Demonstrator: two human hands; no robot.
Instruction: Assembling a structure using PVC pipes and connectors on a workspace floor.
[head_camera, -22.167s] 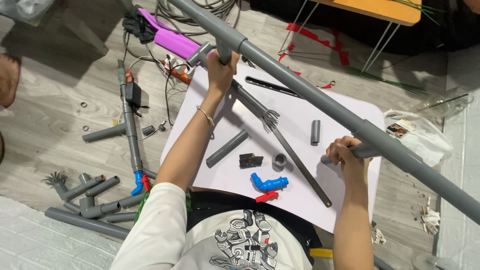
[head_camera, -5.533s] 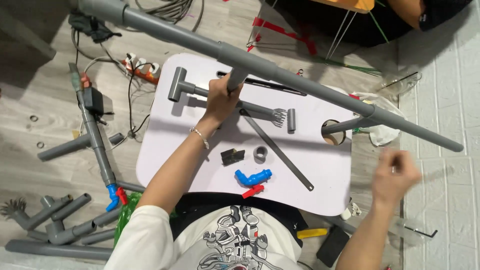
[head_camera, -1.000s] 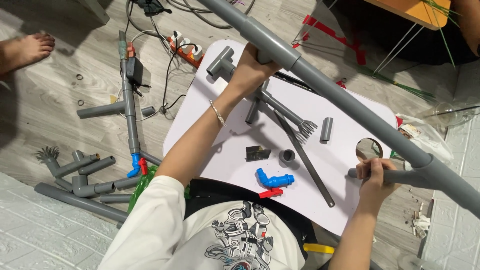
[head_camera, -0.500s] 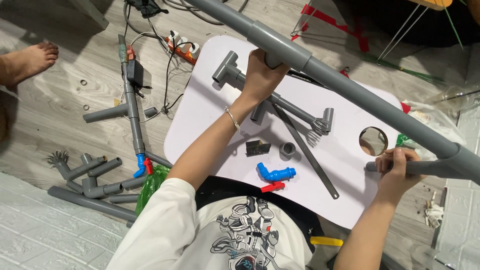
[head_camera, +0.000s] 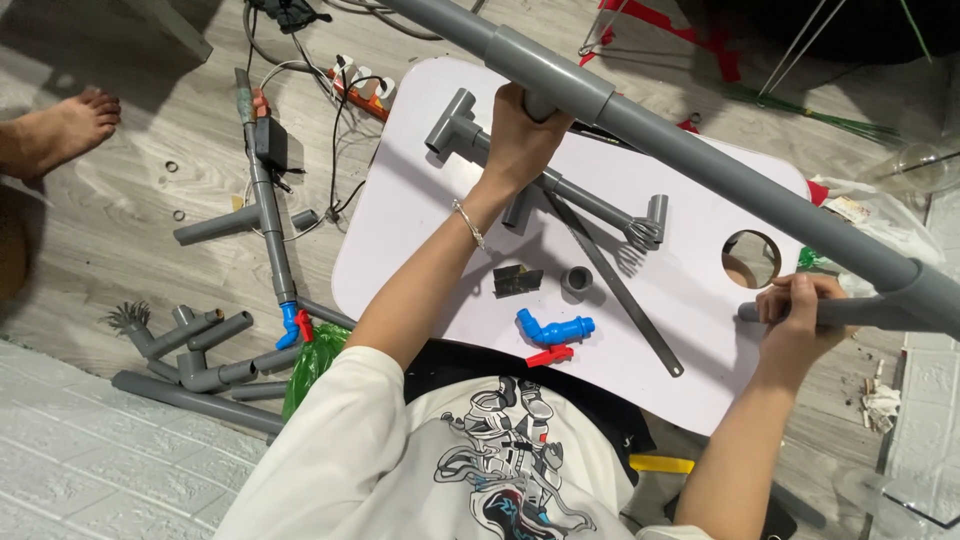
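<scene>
Long grey plastic pipe assembly (head_camera: 700, 150) mostly joined, held up over white oval table (head_camera: 400, 240), left hand (head_camera: 520, 130) clenched round its short downward branch, right hand (head_camera: 800, 315) gripping side branch; loose blue elbow valve (head_camera: 555, 328) and grey coupling ring (head_camera: 577, 280) lying unfitted below left fingers.

The person wears a loose white short-sleeved T-shirt (head_camera: 420, 460) with a large black-and-grey printed figure (head_camera: 505, 460) on the chest, touched with small patches of red and blue near the hem. A thin silver bracelet (head_camera: 468, 224) circles the left wrist, just below the left hand (head_camera: 520, 135). Both forearms are bare from the sleeve down, and the right hand (head_camera: 800, 320) carries no ring, band or glove that can be seen.
</scene>
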